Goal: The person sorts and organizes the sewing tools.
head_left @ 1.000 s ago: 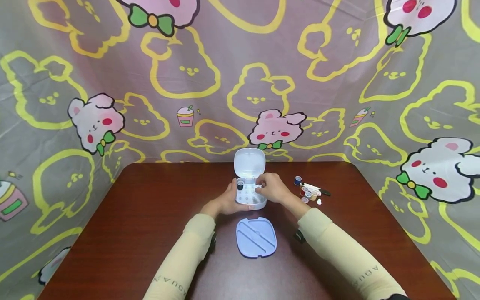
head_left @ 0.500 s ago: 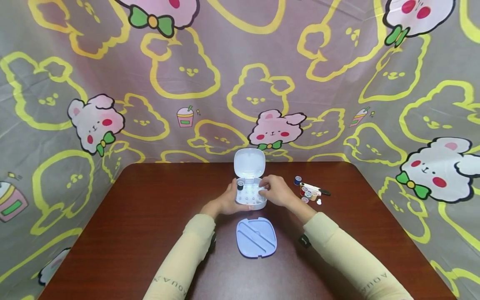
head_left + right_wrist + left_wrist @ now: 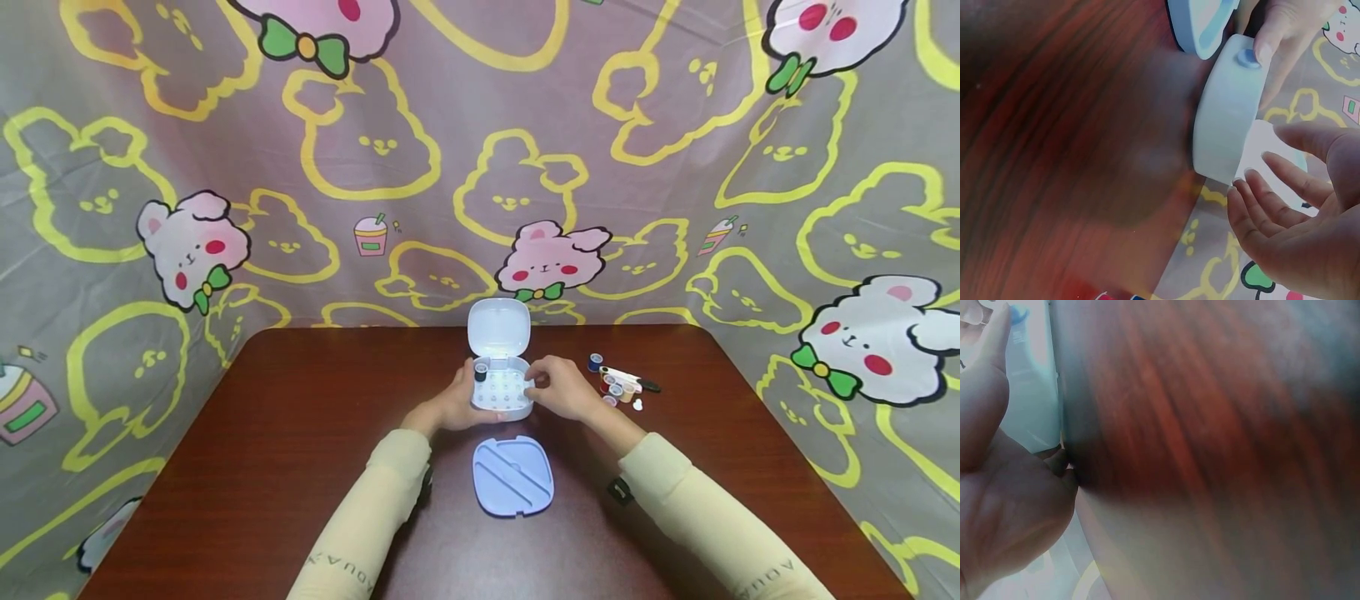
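A small white sewing box (image 3: 501, 388) stands on the table with its lid (image 3: 498, 327) raised at the back. Rows of short pegs cover its floor, and a black thread spool (image 3: 481, 372) stands in the back left corner. My left hand (image 3: 452, 402) grips the box from the left, its thumb lying along the front wall near a blue button (image 3: 1248, 59) in the right wrist view. At the right rim is my right hand (image 3: 564, 388). Its fingers (image 3: 1274, 209) are spread and loosely bent, with nothing between them.
A blue tray (image 3: 513, 476) with slanted channels lies in front of the box. Right of the right hand are a blue spool (image 3: 596, 362), several other small spools (image 3: 616, 389), a white-and-black tool (image 3: 637, 380) and a small white piece (image 3: 637, 405). Patterned cloth surrounds the table.
My right hand has drawn back to the right, from over the pegs to the box's right rim, uncovering more of the inside. The left hand and box stay put.
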Demonstrator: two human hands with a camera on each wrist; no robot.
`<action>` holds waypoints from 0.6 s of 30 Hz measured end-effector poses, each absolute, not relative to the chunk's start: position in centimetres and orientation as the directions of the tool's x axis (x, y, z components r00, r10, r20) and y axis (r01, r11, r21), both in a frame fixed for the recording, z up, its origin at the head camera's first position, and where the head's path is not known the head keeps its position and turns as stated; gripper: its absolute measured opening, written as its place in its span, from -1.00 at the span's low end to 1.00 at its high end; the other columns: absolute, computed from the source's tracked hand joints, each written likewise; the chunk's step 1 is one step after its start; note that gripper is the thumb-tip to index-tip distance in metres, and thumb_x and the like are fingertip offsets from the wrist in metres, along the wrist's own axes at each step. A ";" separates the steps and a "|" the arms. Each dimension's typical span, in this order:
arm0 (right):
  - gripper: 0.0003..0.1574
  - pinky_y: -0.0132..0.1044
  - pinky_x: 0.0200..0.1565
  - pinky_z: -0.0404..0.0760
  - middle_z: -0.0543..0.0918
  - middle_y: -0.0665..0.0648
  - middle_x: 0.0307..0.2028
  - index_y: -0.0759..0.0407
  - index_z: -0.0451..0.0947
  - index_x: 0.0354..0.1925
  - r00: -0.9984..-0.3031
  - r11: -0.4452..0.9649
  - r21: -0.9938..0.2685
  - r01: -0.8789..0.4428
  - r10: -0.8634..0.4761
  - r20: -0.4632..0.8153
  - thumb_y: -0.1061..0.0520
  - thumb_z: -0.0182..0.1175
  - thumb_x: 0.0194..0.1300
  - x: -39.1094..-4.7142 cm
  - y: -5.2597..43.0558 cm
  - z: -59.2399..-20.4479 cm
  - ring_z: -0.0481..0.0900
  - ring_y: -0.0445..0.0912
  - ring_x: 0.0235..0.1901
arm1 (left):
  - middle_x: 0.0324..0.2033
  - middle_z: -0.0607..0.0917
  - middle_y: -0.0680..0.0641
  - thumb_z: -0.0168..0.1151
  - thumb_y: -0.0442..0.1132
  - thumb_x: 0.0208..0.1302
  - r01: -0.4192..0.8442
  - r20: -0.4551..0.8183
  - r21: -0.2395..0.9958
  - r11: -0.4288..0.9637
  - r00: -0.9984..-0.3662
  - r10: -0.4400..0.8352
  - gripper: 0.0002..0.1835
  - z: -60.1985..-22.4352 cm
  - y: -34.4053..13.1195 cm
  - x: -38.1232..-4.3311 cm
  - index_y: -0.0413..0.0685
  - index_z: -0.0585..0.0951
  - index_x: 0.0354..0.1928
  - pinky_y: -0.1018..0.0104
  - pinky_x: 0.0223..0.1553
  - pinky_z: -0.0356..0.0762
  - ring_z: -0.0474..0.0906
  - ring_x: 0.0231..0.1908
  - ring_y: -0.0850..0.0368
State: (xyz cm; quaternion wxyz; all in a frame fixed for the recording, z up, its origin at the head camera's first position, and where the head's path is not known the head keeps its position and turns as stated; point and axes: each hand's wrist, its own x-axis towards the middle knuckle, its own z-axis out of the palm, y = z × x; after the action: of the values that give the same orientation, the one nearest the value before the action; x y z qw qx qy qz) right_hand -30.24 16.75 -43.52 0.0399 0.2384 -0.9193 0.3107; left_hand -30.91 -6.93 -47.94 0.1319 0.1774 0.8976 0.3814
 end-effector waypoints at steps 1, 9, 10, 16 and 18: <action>-0.76 -0.02 -0.08 0.61 0.70 0.26 -0.23 0.35 0.71 -0.15 -0.883 0.691 -0.556 -0.462 -0.414 0.220 0.24 0.41 0.20 -30.1 16.8 -43.5 0.62 0.14 -0.18 | 0.50 0.05 -0.36 0.55 0.14 0.10 0.217 -0.103 0.730 0.648 -0.902 0.419 0.41 -48.0 -6.9 -30.9 -0.28 -0.31 0.59 -0.05 0.44 0.20 0.19 0.42 -0.19; -0.76 -0.03 -0.09 0.64 0.71 0.22 -0.22 0.34 0.71 -0.15 -0.886 0.695 -0.553 -0.460 -0.402 0.231 0.25 0.42 0.20 -29.6 17.6 -44.0 0.64 0.08 -0.19 | 0.53 0.00 -0.36 0.55 0.17 0.09 0.215 -0.112 0.719 0.660 -0.903 0.416 0.43 -48.2 -6.9 -31.1 -0.29 -0.32 0.59 -0.04 0.46 0.17 0.14 0.46 -0.19; -0.76 -0.03 -0.10 0.64 0.71 0.20 -0.23 0.33 0.71 -0.15 -0.886 0.698 -0.548 -0.461 -0.400 0.236 0.24 0.42 0.20 -29.6 17.7 -44.1 0.64 0.06 -0.20 | 0.53 0.00 -0.36 0.55 0.17 0.09 0.215 -0.111 0.721 0.659 -0.903 0.415 0.43 -48.3 -6.9 -31.1 -0.29 -0.32 0.59 -0.04 0.46 0.16 0.14 0.46 -0.19; -0.81 -0.03 -0.12 0.63 0.70 0.16 -0.27 0.28 0.73 -0.20 -0.887 0.706 -0.538 -0.461 -0.390 0.249 0.25 0.44 0.18 -29.3 18.6 -44.4 0.64 0.04 -0.22 | 0.53 0.00 -0.34 0.55 0.17 0.08 0.206 -0.114 0.727 0.655 -0.905 0.411 0.44 -48.3 -6.9 -31.2 -0.27 -0.32 0.59 -0.03 0.47 0.16 0.12 0.47 -0.19; -0.81 -0.02 -0.11 0.64 0.70 0.17 -0.26 0.26 0.72 -0.20 -0.890 0.704 -0.546 -0.455 -0.386 0.243 0.24 0.44 0.19 -29.1 18.9 -44.3 0.65 0.06 -0.20 | 0.54 -0.01 -0.34 0.55 0.17 0.08 0.201 -0.117 0.726 0.657 -0.907 0.406 0.43 -48.4 -6.9 -31.2 -0.26 -0.32 0.59 -0.03 0.47 0.15 0.12 0.47 -0.18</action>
State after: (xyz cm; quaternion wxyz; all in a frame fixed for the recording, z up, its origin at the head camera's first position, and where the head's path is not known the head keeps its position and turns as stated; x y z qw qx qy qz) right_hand -29.10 18.87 -44.33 0.0554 0.2282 -0.9213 0.3099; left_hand -31.17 -6.90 -48.39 0.1355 0.1685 0.9002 0.3780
